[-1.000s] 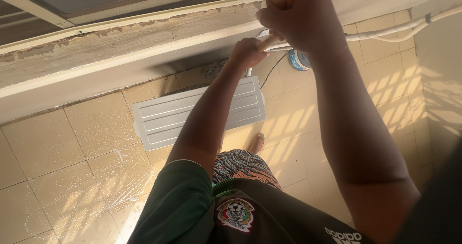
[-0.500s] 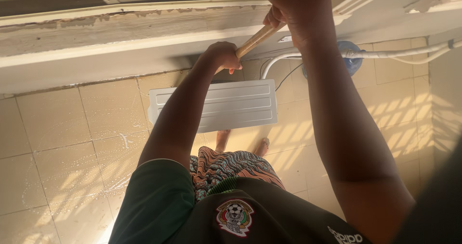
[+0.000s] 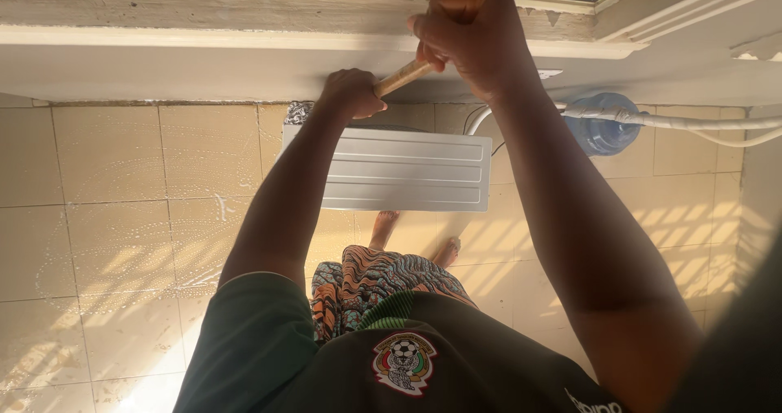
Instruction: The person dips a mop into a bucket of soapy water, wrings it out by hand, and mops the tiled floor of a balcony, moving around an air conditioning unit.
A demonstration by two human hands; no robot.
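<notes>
Both my hands grip a wooden stick handle [image 3: 401, 78] that slants from upper right down to lower left. My right hand [image 3: 466, 37] is closed around its upper part, near the white ledge of the wall. My left hand [image 3: 351, 94] is closed around it lower down, just above a white ribbed plastic panel [image 3: 399, 170] lying flat on the tiled floor. The lower end of the stick is hidden behind my left hand and arm.
Beige floor tiles [image 3: 122, 217] are wet with soap foam at the left. A white ledge with peeling paint [image 3: 163, 50] runs along the top. A blue water bottle [image 3: 601, 128] and white pipes [image 3: 700, 122] stand at the right. My bare feet [image 3: 384, 227] show below the panel.
The view has swung left and down, so the panel and bottle shifted right in the picture. Both hands kept hold of the stick and moved down slightly together.
</notes>
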